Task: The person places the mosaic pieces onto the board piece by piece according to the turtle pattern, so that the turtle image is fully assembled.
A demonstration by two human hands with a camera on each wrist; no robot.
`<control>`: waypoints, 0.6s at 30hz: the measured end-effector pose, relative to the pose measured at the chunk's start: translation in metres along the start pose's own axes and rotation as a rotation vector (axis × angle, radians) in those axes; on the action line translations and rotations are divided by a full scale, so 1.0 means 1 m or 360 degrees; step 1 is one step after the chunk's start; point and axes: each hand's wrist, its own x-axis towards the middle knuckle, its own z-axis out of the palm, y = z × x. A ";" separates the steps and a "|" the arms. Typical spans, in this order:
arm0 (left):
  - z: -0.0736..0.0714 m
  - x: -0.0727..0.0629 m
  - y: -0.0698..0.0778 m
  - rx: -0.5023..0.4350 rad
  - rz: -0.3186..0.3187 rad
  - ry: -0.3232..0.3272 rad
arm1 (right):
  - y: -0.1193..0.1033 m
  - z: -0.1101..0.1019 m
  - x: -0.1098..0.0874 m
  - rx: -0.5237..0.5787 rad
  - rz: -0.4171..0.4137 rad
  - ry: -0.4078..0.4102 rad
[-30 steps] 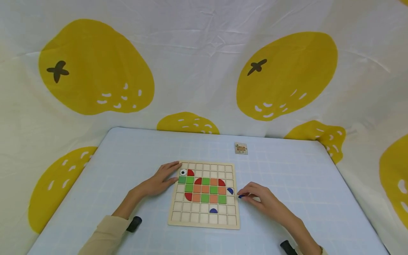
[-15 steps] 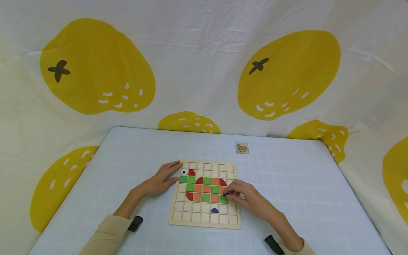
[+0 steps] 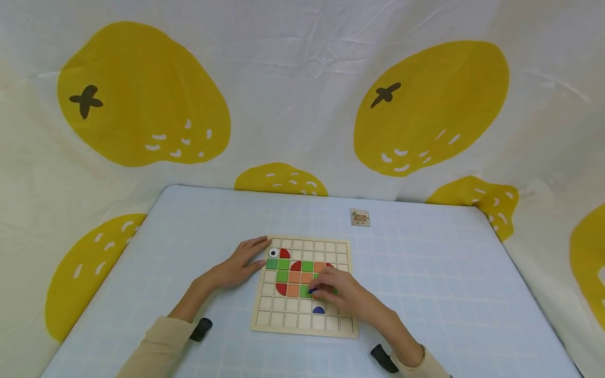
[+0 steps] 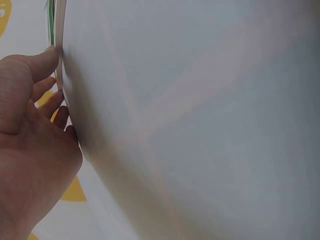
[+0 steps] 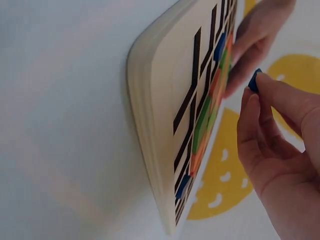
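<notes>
My right hand [image 3: 347, 294] pinches a small dark-blue tile [image 5: 256, 81] between thumb and index finger, above the middle of a wooden grid board [image 3: 276, 303]. The held tile's full shape is hidden by the fingertips. My left hand [image 3: 236, 269] rests at the board's left edge, fingers extended, thumb touching the rim. On the board, green squares [image 3: 283, 276], orange squares [image 3: 293, 290], red quarter-rounds [image 3: 281, 289] and a white eye tile [image 3: 273, 253] form a pattern. A blue half-circle tile [image 3: 319, 310] lies below it. Another blue tile [image 5: 183, 186] shows in the right wrist view; my right hand covers it in the head view.
A small picture card [image 3: 360, 217] lies behind the board, to the right, on the pale blue table [image 3: 449, 273]. A white cloth with yellow fruit prints [image 3: 293, 105] hangs behind the table. A black wrist device [image 3: 201, 329] sits under the left wrist.
My right hand has moved left with the blue tile, from beside the board's right edge to over its middle. My left hand has stayed at the left edge.
</notes>
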 end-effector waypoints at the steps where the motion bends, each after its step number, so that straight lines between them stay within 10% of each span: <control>1: 0.000 0.000 0.000 0.0000 -0.0001 0.0000 | -0.001 0.002 0.001 -0.0003 -0.0006 -0.0009; 18: 0.000 0.001 -0.001 0.0008 0.0000 0.0003 | -0.023 0.028 0.024 -0.0007 0.0145 -0.0178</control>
